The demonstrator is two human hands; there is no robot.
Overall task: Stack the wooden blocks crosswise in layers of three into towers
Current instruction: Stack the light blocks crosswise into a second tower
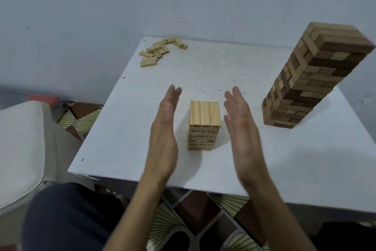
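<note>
A short tower of pale wooden blocks (pixel 204 125) stands in the middle of the white table (pixel 126 134), with three blocks side by side on top. My left hand (pixel 165 126) is flat with straight fingers just left of it, palm facing the tower. My right hand (pixel 240 120) mirrors it on the right side. Neither hand touches the tower and both hold nothing. Several loose pale blocks (pixel 158 51) lie scattered at the table's far left corner.
A tall tower of mixed light and dark blocks (pixel 309 81) stands at the table's right side. A white chair (pixel 20 149) sits to the left. Patterned floor shows below the table's near edge, and a pale wall runs behind it.
</note>
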